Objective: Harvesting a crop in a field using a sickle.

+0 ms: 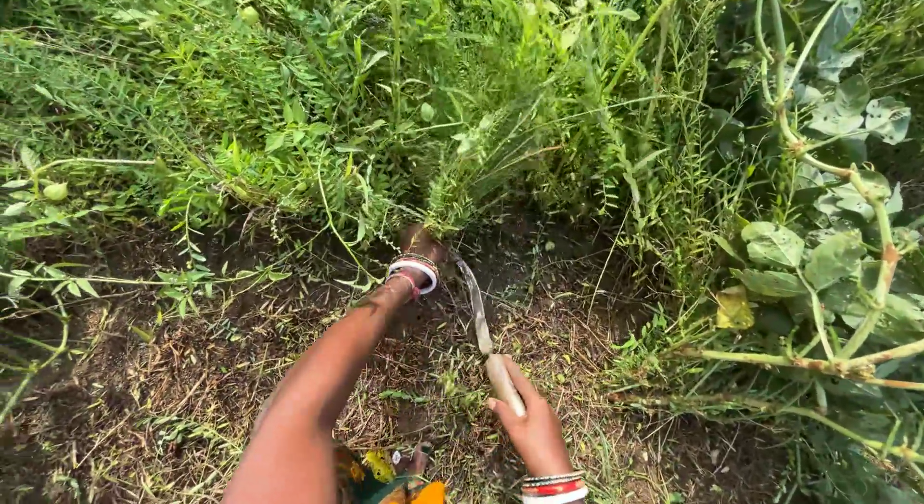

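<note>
The left hand [422, 246] is stretched out far ahead, its fingers closed around the base of a tuft of green weeds [472, 167] just where the stems meet the soil; white and red bangles [414, 271] sit at that wrist. The right hand [531, 429] stays nearer, low in the scene, gripping the pale wooden handle of a sickle [484, 331]. The curved blade runs from the handle away and slightly left, its tip lying close beside the left wrist and just below the gripped stems. Red and white bracelets [553, 487] circle the right wrist too.

Around the hands the ground [192, 369] is dark earth strewn with dry straw and cut stalks. Beyond the gripped tuft a dense bank of leafy green plants fills the far side. A small round green fruit [56, 191] hangs among the leaves at far left. On the right, thick pale vine stems [818, 364] with broad grey-green leaves sprawl well apart from the sickle. A bit of yellow and orange cloth [404, 485] shows at the near edge between the arms.
</note>
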